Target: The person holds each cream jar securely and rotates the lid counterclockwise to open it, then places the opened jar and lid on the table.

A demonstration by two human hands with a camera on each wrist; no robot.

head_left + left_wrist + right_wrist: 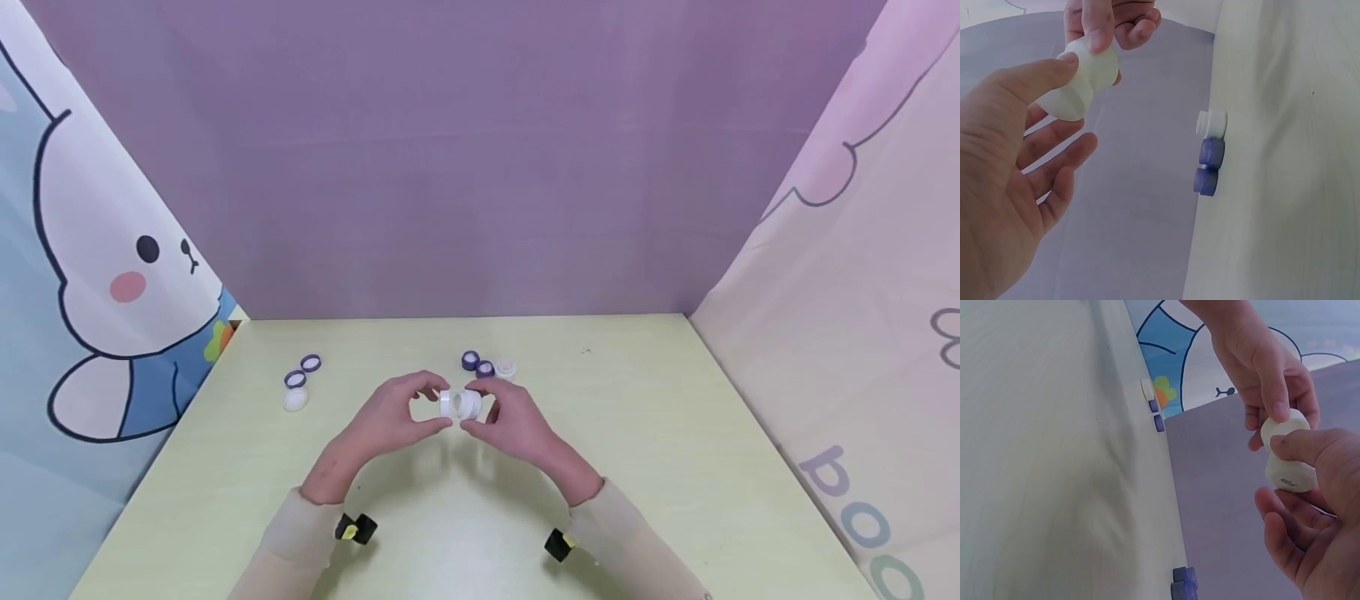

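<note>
Above the middle of the table, my left hand (397, 412) pinches a white round lid (445, 403) between thumb and fingers. Facing it, a small white jar (469, 405) is held by my right hand (516, 419), its mouth turned toward the lid. The two pieces are side by side; whether they touch I cannot tell. In the left wrist view the lid (1063, 102) partly covers the jar (1107, 65). Small dark print shows on the base of the jar (1288, 476) in the right wrist view, below the lid (1280, 425).
Behind the hands stand two purple jars (470, 360) and another white jar (506, 367), close together on the pale table (637, 433). At the left lie two purple-rimmed lids (295, 379) and a white lid (296, 400). A purple backdrop (465, 167) and printed side cloths surround the table.
</note>
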